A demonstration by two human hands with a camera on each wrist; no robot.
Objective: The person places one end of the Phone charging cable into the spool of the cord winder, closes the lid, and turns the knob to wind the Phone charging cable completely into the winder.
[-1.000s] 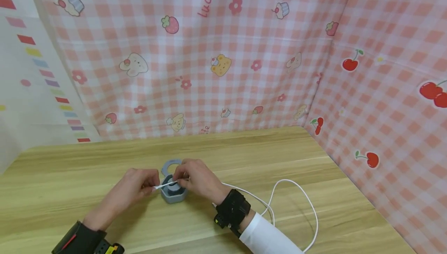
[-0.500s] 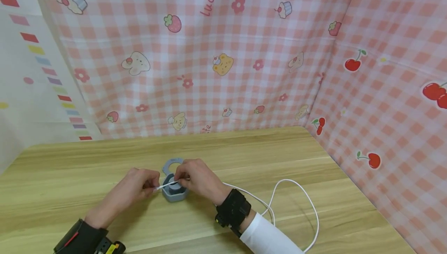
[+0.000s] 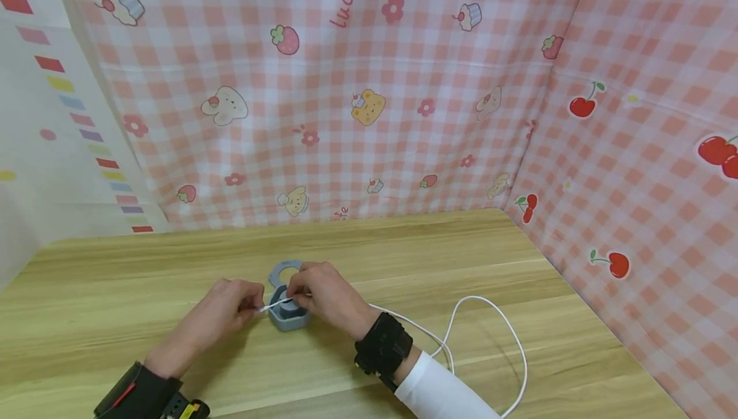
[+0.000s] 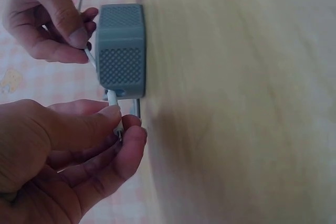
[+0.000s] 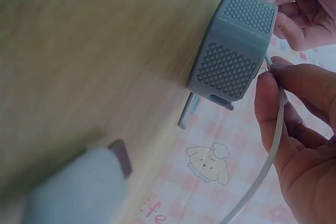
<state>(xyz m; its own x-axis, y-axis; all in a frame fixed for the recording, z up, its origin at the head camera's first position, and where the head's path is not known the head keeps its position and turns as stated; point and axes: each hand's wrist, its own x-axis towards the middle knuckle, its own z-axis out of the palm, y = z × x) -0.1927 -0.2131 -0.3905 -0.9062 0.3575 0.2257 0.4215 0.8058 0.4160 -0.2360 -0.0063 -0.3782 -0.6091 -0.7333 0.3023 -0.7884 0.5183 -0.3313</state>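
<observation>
The head view is lit brightly and evenly, and no glare is seen. Soft shadows are cast on the wooden table (image 3: 519, 265) under the hands and beside the white cable (image 3: 507, 329). The straight lines of the checked cloth wall (image 3: 369, 86) are bent a little near the edges. In both wrist views the wood grain is smeared and blurred. In the right wrist view a grey shape (image 5: 79, 187) close to the lens is out of focus.

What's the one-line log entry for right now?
left hand: pinches white cable | right hand: pinches cable | grey box: on table
</observation>
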